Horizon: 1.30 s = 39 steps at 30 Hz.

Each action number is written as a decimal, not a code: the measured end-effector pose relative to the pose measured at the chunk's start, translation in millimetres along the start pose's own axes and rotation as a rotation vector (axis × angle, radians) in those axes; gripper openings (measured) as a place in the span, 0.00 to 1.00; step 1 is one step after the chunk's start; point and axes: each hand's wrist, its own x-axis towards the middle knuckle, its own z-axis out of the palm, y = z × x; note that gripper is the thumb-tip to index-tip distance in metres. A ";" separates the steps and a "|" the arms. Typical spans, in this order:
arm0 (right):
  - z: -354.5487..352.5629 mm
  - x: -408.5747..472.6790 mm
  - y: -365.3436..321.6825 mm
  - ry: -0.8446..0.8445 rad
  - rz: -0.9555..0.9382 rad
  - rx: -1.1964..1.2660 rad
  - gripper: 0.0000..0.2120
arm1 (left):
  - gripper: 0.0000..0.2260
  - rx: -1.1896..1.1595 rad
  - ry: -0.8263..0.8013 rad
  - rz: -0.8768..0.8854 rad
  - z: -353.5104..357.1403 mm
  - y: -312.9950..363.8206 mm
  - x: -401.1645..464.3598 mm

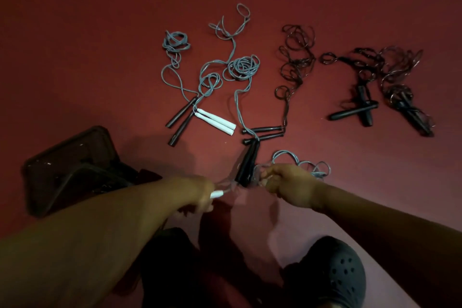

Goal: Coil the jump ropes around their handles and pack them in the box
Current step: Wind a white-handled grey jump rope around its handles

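My left hand (203, 194) grips white handles (217, 193) of a jump rope, only their tip showing past the fingers. My right hand (282, 181) pinches the grey cord (300, 162) of that rope, whose loose loops lie on the red floor behind it. The stretch between the hands is blurred. Several more jump ropes lie uncoiled on the floor: one with white handles (216, 121), grey-corded ones with dark handles (181, 117), a dark pair (247, 164) just beyond my hands, and dark-corded ones (297, 57) to the right.
A dark box (67, 165) sits on the floor at the left, beside my left forearm. Dark ropes with black handles (355, 111) lie at the far right. My foot in a dark clog (342, 272) is at the bottom right.
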 end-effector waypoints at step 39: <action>-121.8 -125.2 -160.9 0.702 -0.086 0.914 0.13 | 0.09 -0.939 1.008 0.508 -110.8 96.2 -249.1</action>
